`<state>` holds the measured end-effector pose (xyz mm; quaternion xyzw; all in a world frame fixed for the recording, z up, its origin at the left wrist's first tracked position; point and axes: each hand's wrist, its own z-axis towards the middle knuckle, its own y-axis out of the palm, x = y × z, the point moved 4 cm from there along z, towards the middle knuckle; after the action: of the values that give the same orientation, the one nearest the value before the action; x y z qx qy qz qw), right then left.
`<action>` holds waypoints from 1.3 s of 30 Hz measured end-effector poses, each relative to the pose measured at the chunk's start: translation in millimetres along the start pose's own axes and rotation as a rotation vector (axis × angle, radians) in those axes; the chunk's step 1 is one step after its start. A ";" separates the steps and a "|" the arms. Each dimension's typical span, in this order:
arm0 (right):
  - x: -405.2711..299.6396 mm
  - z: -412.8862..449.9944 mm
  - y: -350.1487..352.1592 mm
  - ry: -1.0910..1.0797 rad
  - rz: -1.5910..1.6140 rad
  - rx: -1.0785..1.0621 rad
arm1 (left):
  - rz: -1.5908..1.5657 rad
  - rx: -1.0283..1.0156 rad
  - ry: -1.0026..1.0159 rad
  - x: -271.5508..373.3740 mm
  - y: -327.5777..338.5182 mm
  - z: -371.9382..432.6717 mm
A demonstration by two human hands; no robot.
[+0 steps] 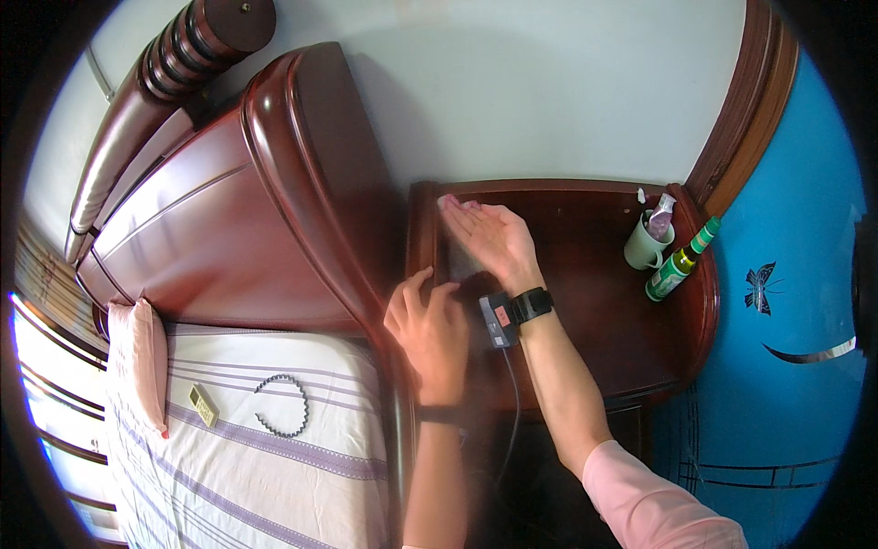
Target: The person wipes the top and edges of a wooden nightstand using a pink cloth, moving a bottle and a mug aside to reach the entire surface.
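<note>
My right hand (495,241) is held palm up over the left part of a dark wood nightstand (583,343), fingers stretched toward its back left corner. Pinkish, blurred patches show at its fingertips; I cannot tell what they are. A greyish patch lies below those fingers. My left hand (429,326) is beside the nightstand's left edge, back upward, fingers loosely bent and apart, with nothing visible in them. Between the hands is a small dark, rough-edged thing (477,280). Against the black band (531,305) on my right wrist sits a black box (499,320) with a cable (516,405).
On the nightstand's right are a pale mug (641,247) holding a purple tube (660,218), and a green glass bottle (675,274). Left stands a wooden headboard (199,226). The striped bed (274,494) bears a black wavy headband (305,405), remote control (204,405) and pink pillow (137,370).
</note>
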<state>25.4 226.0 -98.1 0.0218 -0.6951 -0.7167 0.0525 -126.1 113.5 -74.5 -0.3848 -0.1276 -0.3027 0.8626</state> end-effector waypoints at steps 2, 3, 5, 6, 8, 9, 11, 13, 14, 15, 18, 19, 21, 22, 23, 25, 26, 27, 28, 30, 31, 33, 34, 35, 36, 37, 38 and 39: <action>0.1 1.9 -0.2 0.020 -0.073 -0.033 | -0.002 -0.001 -0.003 -1.8 0.7 -0.4; 1.4 0.5 3.4 0.015 -0.123 -0.027 | -0.004 -0.002 -0.007 -2.8 0.8 -1.0; 3.4 1.8 2.9 0.013 -0.173 -0.019 | 0.001 -0.003 -0.010 -2.9 -0.7 -0.5; 2.4 3.1 3.9 -0.007 -0.232 -0.091 | -0.001 -0.003 -0.010 -1.8 -0.2 -0.2; -1.1 3.3 3.2 -0.030 -0.293 -0.163 | -0.009 -0.007 -0.013 0.4 1.8 -0.3; -1.1 1.3 5.3 -0.104 -0.397 -0.108 | -0.009 -0.011 -0.016 -0.2 1.7 -0.1; -1.7 -3.2 12.8 -0.179 -0.501 -0.053 | -0.002 -0.009 -0.015 -1.0 1.5 -0.2; -5.1 -9.7 23.4 -0.268 -1.419 0.157 | 0.004 -0.006 -0.015 -1.5 1.2 -0.1; -5.9 -13.4 29.0 -0.268 -1.420 0.157 | 0.004 -0.004 -0.016 -1.9 1.5 -0.1; -5.7 -17.5 33.8 -0.203 -1.618 0.167 | 0.005 -0.001 -0.017 -2.2 0.8 -0.1; -17.9 -22.4 33.3 -0.317 -2.016 0.117 | 0.004 0.008 -0.008 -1.5 -0.9 0.5; -23.2 -25.4 37.4 -0.511 -2.210 0.054 | -0.006 0.009 -0.006 0.2 -0.4 0.6; -29.3 -35.0 38.4 -0.540 -2.211 0.110 | -0.004 0.014 0.001 1.0 -0.6 0.1; -30.9 -39.5 42.6 -0.555 -2.210 0.139 | -0.010 0.015 0.002 0.1 -1.4 0.2; -32.1 -43.7 47.1 -0.569 -2.208 0.165 | 0.004 0.014 0.010 -0.8 -2.6 0.5; -39.4 -49.0 49.8 -0.470 -2.290 0.316 | 0.007 0.015 0.021 -0.9 -2.1 0.6; -47.1 -50.6 47.3 -0.477 -2.294 0.321 | 0.011 0.017 0.018 -0.8 -1.1 0.3; -54.8 -53.0 46.0 -0.469 -2.384 0.305 | 0.015 0.019 0.015 -0.3 -0.5 -0.2; -62.2 -55.5 45.3 -0.460 -2.473 0.289 | 0.010 0.012 0.017 0.2 -0.1 -0.6; -73.3 -62.0 49.8 -0.399 -2.499 0.327 | 0.006 0.009 0.019 0.2 -0.7 -0.6; -76.3 -65.2 51.8 -0.331 -2.518 0.359 | 0.009 0.005 0.017 -0.9 -1.2 -0.8; -87.8 -70.7 49.1 -0.392 -2.493 0.401 | 0.004 0.003 0.022 -1.4 -1.9 -1.2; -95.0 -74.4 48.4 -0.450 -2.465 0.439 | 0.003 0.006 0.022 -0.3 -2.1 -0.9; -101.0 -77.9 47.4 -0.456 -2.467 0.443 | 0.004 0.008 0.022 1.2 -2.6 -0.4; -107.1 -81.2 45.8 -0.470 -2.440 0.461 | -0.003 -0.001 0.018 2.1 -2.6 0.1; -112.9 -84.9 45.1 -0.480 -2.427 0.471 | -0.006 0.000 0.021 1.9 -2.0 -0.2; -118.3 -88.2 44.2 -0.489 -2.413 0.481 | 0.006 0.010 0.028 0.9 -0.9 -1.1; -122.5 -91.0 43.5 -0.485 -2.392 0.465 | 0.021 0.020 0.035 0.1 -0.9 -1.4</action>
<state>158.5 147.3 -62.8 0.5174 -0.3409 -0.1597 -0.7685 -126.6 112.0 -74.9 -0.3720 -0.1116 -0.2990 0.8716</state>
